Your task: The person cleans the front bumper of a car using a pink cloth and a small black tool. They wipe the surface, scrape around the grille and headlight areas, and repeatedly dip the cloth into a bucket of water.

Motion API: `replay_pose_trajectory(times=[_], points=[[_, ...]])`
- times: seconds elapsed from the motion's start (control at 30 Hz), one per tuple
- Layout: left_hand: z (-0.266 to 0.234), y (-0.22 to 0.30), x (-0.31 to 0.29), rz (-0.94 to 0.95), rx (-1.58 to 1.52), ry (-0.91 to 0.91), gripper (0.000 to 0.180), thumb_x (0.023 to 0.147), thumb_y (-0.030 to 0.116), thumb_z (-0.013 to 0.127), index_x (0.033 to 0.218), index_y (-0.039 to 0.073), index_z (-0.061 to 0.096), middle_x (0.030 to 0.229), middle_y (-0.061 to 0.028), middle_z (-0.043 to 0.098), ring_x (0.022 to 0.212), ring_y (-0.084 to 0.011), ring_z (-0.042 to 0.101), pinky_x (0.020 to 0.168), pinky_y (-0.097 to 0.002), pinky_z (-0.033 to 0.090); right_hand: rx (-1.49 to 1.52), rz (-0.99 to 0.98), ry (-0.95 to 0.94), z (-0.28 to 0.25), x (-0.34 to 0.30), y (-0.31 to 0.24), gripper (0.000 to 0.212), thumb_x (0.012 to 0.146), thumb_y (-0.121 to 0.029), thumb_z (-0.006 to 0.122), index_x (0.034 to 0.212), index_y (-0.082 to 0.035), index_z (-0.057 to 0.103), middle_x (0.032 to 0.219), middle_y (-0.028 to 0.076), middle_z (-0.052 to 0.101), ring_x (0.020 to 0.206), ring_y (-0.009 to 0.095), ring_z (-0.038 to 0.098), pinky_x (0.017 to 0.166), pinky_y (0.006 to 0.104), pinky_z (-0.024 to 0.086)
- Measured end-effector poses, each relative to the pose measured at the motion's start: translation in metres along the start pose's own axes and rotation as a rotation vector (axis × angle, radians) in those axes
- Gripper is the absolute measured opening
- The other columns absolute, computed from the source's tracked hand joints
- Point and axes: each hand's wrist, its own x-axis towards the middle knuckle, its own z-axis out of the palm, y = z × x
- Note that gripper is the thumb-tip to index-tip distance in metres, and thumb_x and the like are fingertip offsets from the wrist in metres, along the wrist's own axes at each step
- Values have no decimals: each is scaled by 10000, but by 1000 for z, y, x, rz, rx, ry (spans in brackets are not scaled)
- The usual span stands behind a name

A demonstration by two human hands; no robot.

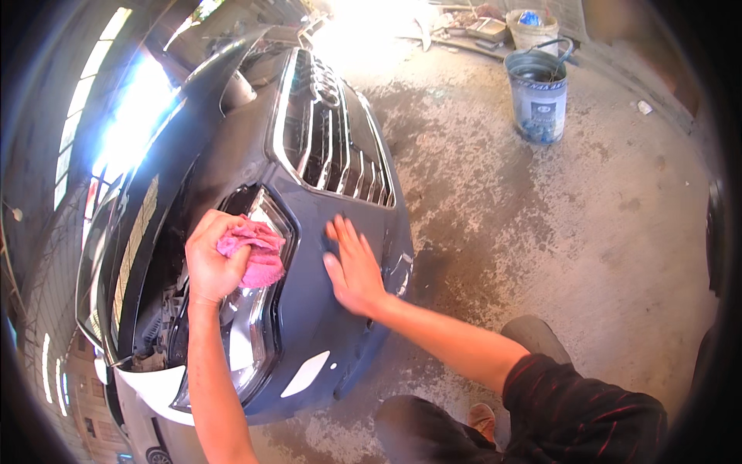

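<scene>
My left hand [214, 257] is closed round a bunched pink cloth [261, 251] over the headlight [246, 329] of a dark car. To its right, my right hand [356, 267] lies with fingers stretched out on the grey-blue front bumper [321, 290], holding nothing. The fingertips are slightly blurred. Beyond both hands is the grille [325, 147] with its bright slats. The cloth and my left hand hide part of the headlight.
The bonnet [143, 240] stands raised on the left, with the engine bay partly showing. A bucket [537, 97] stands on the stained concrete floor [479, 224], with a paler bucket [533, 31] behind it. Boards and scraps [475, 27] lie at the back.
</scene>
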Motion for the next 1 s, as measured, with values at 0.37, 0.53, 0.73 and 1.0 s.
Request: replay_pose_trajectory(times=[0.37, 0.53, 0.73, 1.0], points=[[13, 6, 1, 0, -29, 52, 275, 733, 23, 807, 1002, 74, 780, 975, -116, 732, 964, -354, 741, 873, -425, 601, -112, -106, -12, -15, -8, 42, 733, 1141, -284, 528, 1776, -31, 264, 1805, 151, 395, 1720, 346, 251, 1402, 498, 146], [7, 8, 2, -13, 58, 25, 279, 737, 66, 826, 1010, 96, 778, 986, -97, 711, 988, -351, 722, 856, -455, 594, -113, -306, 32, -13, 57, 11, 667, 1135, -249, 530, 1732, -2, 364, 1783, 165, 428, 1710, 335, 274, 1400, 500, 158], [9, 17, 5, -29, 129, -11, 302, 714, 100, 823, 1010, 91, 761, 987, -101, 688, 981, -347, 710, 838, -458, 585, -29, -206, -116, -49, 17, 86, 652, 1126, -276, 530, 1718, -27, 421, 1803, 161, 400, 1712, 358, 273, 1399, 509, 164], [20, 32, 18, 45, 339, -67, 564, 575, 144, 937, 1101, 79, 743, 1003, -127, 646, 934, -353, 672, 815, -453, 562, 74, -301, -91, -59, 28, 111, 614, 1091, -243, 578, 1683, -90, 521, 1811, 158, 386, 1701, 347, 308, 1399, 508, 200]])
